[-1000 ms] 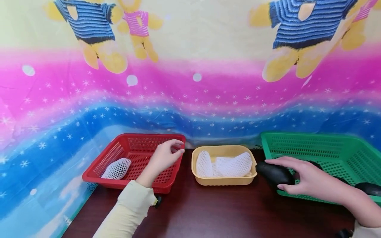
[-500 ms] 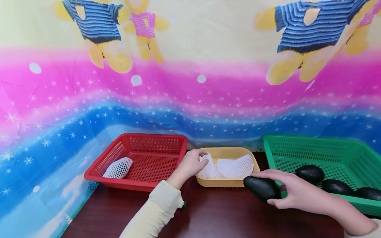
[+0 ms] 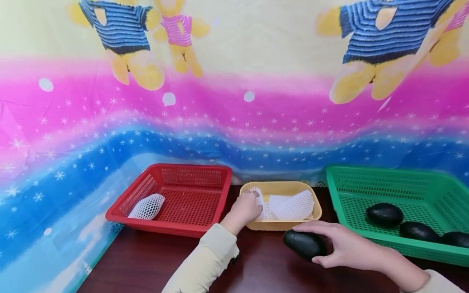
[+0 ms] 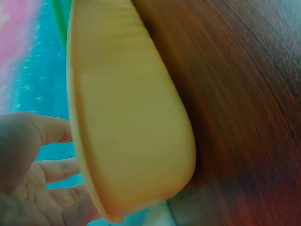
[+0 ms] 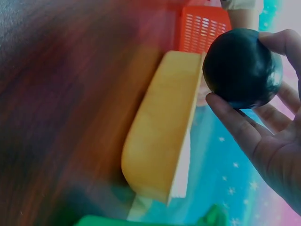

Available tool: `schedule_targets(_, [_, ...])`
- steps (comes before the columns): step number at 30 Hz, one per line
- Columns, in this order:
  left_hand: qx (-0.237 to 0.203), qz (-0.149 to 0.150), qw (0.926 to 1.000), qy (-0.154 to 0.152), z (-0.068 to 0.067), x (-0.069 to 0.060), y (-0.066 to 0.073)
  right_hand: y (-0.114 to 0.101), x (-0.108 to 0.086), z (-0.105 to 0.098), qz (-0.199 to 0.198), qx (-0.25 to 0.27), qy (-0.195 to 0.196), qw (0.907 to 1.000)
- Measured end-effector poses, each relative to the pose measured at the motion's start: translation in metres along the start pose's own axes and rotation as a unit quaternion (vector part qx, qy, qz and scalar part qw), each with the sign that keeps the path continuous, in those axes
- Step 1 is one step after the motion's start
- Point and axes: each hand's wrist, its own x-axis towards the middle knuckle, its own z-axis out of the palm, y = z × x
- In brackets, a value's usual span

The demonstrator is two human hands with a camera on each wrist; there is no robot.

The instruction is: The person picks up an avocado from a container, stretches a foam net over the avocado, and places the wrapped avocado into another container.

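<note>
Our right hand (image 3: 340, 246) grips a dark fruit (image 3: 302, 244) before the yellow tray (image 3: 282, 225); our left hand (image 3: 244, 208) is at a net sleeve (image 3: 260, 200) inside, but we cannot tell whether it pinches. One netted piece (image 3: 147, 206) appears done in the red basket (image 3: 161, 226); three bare fruits (image 3: 384, 214) are left in the green basket (image 3: 388, 243).

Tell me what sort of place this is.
Likely a staged tabletop workspace: a brightly printed backdrop hangs behind the table, where a red basket and a green basket flank a yellow tray.

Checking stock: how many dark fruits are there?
4: one fruit in the right hand, three fruits in the green basket; the white net in the red basket may hide another.
</note>
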Motion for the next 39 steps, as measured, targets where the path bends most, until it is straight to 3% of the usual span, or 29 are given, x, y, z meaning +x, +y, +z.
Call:
schedule_targets(7, [0.042,-0.003,0.999,-0.017,0.009,0.007,0.002,0.014,0.008,0.017,-0.026,0.002,-0.011,0.9996])
schedule_targets(11, [0.035,-0.015,0.999,-0.025,0.012,0.01,0.002,0.022,0.011,0.027,-0.014,0.026,-0.027,0.9992])
schedule_targets(20, [0.029,-0.03,0.9979,-0.048,0.019,0.012,0.001,0.03,0.017,0.049,-0.016,0.023,-0.046,0.9985])
schedule_targets(27, [0.026,-0.039,0.9971,-0.061,0.015,0.015,0.004,0.031,0.016,0.054,-0.029,0.009,-0.046,0.9985])
schedule_targets(39, [0.059,-0.015,0.9977,-0.03,0.0,0.009,0.006,0.031,0.015,0.055,-0.027,-0.013,-0.06,0.9977])
